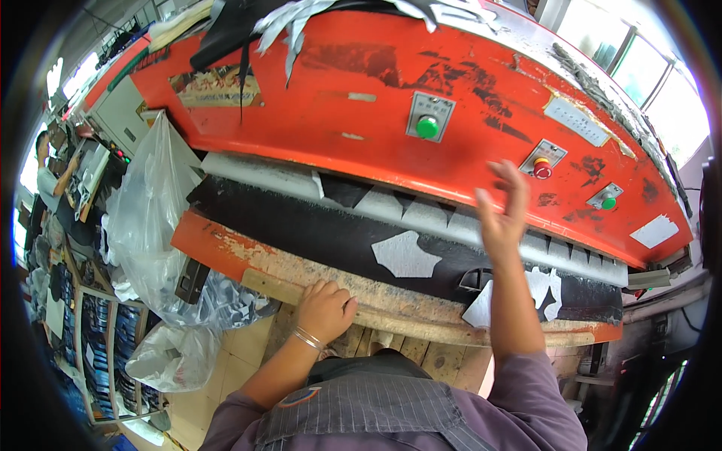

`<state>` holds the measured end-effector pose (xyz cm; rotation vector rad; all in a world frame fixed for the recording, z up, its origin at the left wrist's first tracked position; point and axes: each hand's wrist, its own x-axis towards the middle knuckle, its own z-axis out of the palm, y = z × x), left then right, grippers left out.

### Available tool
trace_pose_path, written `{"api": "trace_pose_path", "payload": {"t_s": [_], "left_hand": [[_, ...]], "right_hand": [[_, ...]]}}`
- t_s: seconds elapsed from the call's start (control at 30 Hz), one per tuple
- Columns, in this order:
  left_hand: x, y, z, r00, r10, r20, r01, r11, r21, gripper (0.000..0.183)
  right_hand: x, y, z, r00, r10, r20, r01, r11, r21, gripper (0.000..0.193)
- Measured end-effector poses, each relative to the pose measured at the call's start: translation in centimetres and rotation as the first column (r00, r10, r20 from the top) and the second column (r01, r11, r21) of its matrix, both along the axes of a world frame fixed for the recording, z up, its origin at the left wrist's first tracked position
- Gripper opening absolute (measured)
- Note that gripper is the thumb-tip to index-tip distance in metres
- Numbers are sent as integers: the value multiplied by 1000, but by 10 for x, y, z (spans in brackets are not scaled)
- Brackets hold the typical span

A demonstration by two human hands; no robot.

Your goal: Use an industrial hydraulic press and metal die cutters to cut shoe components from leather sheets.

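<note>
The left hand [325,307] is resting curled and empty on the worn wooden worktop [391,297] edge. The black sheet [331,237] is lying just beyond, long axis left to right. The right hand [502,214] is hovering open, empty, nearer the red button [542,169] on the orange press head [376,113].

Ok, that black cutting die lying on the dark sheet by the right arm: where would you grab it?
Probably the cutting die's near rim, coming from the front edge with the right hand: it lies flat as an open frame, so the fingers could hook over the rim; the press head blocks access from above.
</note>
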<state>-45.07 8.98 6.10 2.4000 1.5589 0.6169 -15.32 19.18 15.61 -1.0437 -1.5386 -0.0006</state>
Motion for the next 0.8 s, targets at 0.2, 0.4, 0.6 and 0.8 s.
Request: {"api": "trace_pose_path", "payload": {"t_s": [0.2,0.4,0.6,0.8], "left_hand": [[-14,1,-6,995,-20,100,21,1000,-9,23],[-46,23,-14,968,-226,107,249,895,-370,26],[-33,102,-43,724,24,689,355,844,-402,22],[5,200,-63,334,428,840,456,706,-541,37]], "right_hand": [[-64,14,4,960,203,191,-133,936,-326,47],[-60,49,-31,870,357,341,-49,750,-659,52],[-104,84,-92,654,288,699,347,707,-616,71],[-83,93,-128,865,138,482,61,925,-374,57]]}}
